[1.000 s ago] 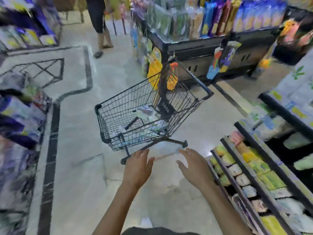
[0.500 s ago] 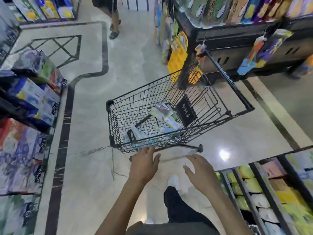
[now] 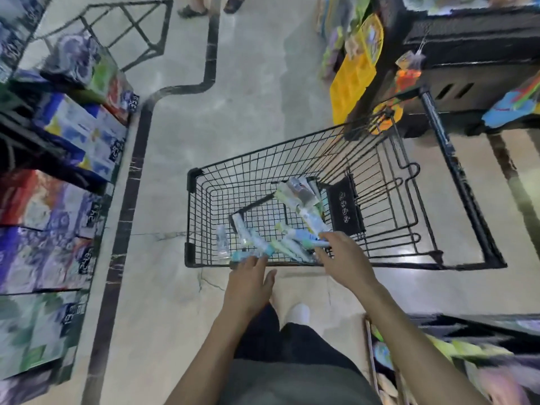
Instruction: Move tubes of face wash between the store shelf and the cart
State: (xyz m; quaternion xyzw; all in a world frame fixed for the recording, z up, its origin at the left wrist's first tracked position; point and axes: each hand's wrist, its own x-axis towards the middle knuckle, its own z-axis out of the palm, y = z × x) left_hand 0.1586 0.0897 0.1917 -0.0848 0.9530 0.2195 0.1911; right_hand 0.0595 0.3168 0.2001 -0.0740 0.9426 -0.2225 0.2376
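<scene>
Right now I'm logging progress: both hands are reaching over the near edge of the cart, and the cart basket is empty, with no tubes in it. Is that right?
Not quite. Both the left hand and the right hand do reach over the near edge of the cart, but the basket is not empty: the head view shows several tubes lying on its wire bottom.

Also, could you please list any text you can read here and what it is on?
"35": seemingly, on the topmost price tag at left; blurred.
Other price tags: digits too blurred to read.
Black plaque in the cart: four white marks, unreadable.
Tubes: print too blurred.
</scene>
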